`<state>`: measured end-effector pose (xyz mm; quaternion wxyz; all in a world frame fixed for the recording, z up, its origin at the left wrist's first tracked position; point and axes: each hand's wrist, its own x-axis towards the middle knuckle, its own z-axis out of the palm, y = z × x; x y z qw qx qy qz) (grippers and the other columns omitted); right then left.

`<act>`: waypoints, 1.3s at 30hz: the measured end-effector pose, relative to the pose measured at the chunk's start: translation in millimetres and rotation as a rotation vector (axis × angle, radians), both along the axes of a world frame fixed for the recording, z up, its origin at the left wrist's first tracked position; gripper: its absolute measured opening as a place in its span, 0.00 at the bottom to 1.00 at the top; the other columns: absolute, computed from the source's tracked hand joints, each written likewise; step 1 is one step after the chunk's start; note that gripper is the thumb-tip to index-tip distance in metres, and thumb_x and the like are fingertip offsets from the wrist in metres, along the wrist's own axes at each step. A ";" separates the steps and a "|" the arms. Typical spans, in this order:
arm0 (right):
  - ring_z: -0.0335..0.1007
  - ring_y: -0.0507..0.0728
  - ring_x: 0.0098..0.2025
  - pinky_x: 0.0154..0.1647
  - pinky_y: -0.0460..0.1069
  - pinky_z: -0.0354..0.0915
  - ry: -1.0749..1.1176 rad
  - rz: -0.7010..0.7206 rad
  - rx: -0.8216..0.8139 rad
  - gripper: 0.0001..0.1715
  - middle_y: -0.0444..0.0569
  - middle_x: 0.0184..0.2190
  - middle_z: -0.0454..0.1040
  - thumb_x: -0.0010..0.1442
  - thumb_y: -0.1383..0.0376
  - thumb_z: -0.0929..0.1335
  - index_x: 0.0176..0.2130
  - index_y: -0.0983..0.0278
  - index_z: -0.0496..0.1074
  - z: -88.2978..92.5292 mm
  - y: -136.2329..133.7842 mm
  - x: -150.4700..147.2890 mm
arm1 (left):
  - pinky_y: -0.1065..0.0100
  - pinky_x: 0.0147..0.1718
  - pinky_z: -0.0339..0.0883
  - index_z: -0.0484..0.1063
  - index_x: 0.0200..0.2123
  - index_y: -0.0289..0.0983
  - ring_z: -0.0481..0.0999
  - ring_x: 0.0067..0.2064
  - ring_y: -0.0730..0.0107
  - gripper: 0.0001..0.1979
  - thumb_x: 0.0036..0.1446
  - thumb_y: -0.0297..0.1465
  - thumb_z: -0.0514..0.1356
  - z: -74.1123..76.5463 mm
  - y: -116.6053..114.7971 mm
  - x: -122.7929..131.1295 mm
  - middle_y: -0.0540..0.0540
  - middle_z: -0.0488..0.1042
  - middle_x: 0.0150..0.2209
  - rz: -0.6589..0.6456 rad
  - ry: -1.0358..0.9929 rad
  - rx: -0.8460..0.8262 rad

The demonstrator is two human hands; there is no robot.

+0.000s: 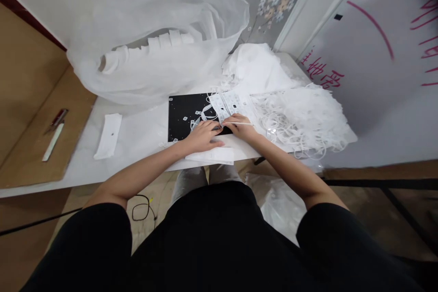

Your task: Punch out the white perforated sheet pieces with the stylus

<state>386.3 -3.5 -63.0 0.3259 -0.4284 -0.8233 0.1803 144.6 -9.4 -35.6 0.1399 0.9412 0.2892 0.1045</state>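
My left hand rests over the front of a black mat, its fingers bent toward my right fingertips; whatever lies under them is hidden. My right hand is closed beside it, with a thin white strip lying along its fingers. Just beyond my hands are white printed pieces with small black squares on them. Small clear tags and loops of white cord are scattered on the mat. Nearer to me, a folded white piece lies at the table edge below my left hand.
A large heap of white corded pieces covers the right of the table. Behind stands an open translucent bag holding stacked white pieces. On the left are a white bundle and a cutter on cardboard.
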 end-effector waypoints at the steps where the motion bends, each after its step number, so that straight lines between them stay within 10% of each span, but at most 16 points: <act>1: 0.75 0.61 0.42 0.55 0.60 0.69 0.010 -0.012 -0.001 0.19 0.46 0.41 0.84 0.71 0.56 0.63 0.41 0.55 0.82 1.4 -0.9 -1.3 | 0.50 0.61 0.59 0.73 0.62 0.38 0.65 0.64 0.48 0.29 0.67 0.50 0.58 -0.1 0.0 -0.2 0.37 0.70 0.62 -0.001 -0.005 -0.001; 12: 0.80 0.61 0.40 0.44 0.55 0.75 0.301 -0.088 -0.270 0.17 0.49 0.37 0.84 0.62 0.50 0.72 0.34 0.60 0.82 11.3 -11.8 -2.7 | 0.63 0.42 0.70 0.83 0.47 0.42 0.80 0.45 0.61 0.15 0.69 0.42 0.59 10.4 36.3 -3.9 0.44 0.81 0.46 -0.056 -0.092 -0.080; 39: 0.80 0.62 0.42 0.48 0.58 0.75 0.373 -0.043 -0.314 0.17 0.52 0.39 0.84 0.61 0.49 0.73 0.38 0.59 0.83 12.4 -15.4 -0.6 | 0.58 0.47 0.71 0.82 0.48 0.39 0.78 0.48 0.60 0.14 0.71 0.35 0.57 -16.3 36.2 -10.6 0.40 0.81 0.46 -0.229 -0.212 0.324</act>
